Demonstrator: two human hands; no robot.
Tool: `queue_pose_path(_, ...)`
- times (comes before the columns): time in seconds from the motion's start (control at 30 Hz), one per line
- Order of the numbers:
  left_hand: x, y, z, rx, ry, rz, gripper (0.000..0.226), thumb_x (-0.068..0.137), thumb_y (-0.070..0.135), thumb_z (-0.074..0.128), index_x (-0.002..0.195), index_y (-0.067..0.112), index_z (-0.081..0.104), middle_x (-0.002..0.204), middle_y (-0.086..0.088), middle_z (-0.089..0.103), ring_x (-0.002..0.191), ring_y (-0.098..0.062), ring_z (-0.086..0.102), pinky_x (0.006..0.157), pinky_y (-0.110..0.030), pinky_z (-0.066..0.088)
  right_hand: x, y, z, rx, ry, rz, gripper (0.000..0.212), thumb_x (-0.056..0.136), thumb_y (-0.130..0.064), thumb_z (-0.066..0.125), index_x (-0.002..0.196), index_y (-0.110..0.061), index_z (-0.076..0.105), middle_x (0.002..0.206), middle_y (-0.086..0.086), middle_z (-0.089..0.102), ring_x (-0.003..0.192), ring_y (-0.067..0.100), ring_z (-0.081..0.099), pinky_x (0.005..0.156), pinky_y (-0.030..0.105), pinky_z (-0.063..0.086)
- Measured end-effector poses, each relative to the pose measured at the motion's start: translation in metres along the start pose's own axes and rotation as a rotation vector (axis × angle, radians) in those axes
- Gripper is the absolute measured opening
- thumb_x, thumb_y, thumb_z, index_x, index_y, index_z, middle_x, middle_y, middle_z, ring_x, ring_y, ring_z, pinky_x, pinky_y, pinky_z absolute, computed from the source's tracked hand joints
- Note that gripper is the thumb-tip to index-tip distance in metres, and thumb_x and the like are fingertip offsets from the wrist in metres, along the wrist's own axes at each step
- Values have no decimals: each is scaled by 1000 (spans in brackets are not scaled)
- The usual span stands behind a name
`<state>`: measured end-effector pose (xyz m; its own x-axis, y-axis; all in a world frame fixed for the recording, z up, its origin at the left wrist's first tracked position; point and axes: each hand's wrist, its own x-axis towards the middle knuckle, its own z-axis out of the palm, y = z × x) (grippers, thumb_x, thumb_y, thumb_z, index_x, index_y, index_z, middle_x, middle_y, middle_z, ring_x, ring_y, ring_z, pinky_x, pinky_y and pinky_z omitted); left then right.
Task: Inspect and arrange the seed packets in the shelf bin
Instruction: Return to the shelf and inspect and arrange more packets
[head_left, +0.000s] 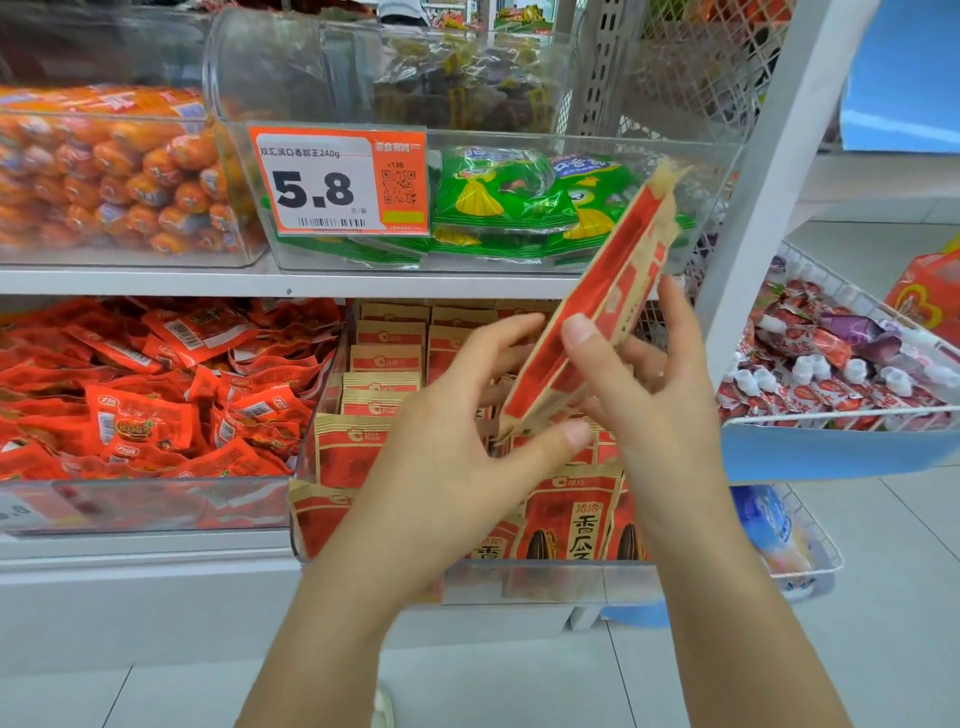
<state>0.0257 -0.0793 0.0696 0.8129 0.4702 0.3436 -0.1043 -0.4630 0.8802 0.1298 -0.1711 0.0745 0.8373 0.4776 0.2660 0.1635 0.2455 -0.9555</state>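
A red and tan seed packet (602, 291) is held up edge-on and tilted, above the clear shelf bin (550, 579). My right hand (649, 410) pinches it between thumb and fingers near its lower half. My left hand (467, 436) holds its bottom corner, thumb underneath and fingers behind. Several more red and tan seed packets (384, 364) stand in rows in the bin, and some at the front (576, 519) lie flat, showing black seeds and print.
A clear bin of red snack sachets (145, 395) sits to the left. On the shelf above are a bin of green packets (509, 202) with a 5.8 price tag (337, 182) and orange sausages (104, 171). A white wire basket (841, 364) of sweets hangs at the right.
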Motion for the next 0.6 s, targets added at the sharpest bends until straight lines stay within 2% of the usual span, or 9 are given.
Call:
queue_pose_path(0.07,0,2,9,101,73,90,47,87,26,70,124,47,49,108,29,66,97,7,64,78,-17,53,-2,-1,4,8,-40,10,82,70,-48,78,137,-46,32,112,-8,66,93,-4,68,71,15,54)
queue_pose_path(0.17,2,0,4,-24,135,64,39,92,13,66,119,40,55,103,24,70,92,4,67,77,-14,52,-1,-3,3,1,-64,22,92,69,-42,78,148,-31,33,108,-7,72,97,-2,68,76,17,54)
queue_pose_path(0.2,3,-1,0,-122,106,13,37,92,12,65,118,37,58,104,21,71,94,1,68,80,-17,53,-1,-5,0,-3,-83,36,85,70,-40,76,146,-27,40,104,-7,75,97,1,69,79,21,55)
queue_pose_path(0.3,3,-3,-8,-311,-38,-143,31,89,24,66,119,33,62,110,9,73,102,-11,70,84,-34,58,2,-8,-10,10,-169,131,51,71,-33,68,120,-18,65,98,-4,77,91,13,73,80,29,59)
queue_pose_path(0.4,3,-4,-9,-331,-57,-207,34,86,32,67,119,28,64,111,6,73,104,-13,70,89,-37,55,2,-8,-15,-18,-195,176,50,67,-33,71,114,-17,65,97,0,77,88,18,74,81,37,59)
queue_pose_path(0.5,4,-5,-9,-359,20,-208,40,81,35,63,119,21,64,109,4,74,101,-13,71,86,-33,57,2,-10,-16,-50,-224,170,48,65,-33,72,110,-17,65,93,1,77,82,17,74,69,29,59)
queue_pose_path(0.6,4,-9,-12,-344,-12,-227,42,77,33,65,116,18,65,106,1,75,96,-17,73,82,-33,59,1,-12,-16,20,-216,184,36,73,-40,64,98,-14,68,82,0,76,70,11,72,57,18,53)
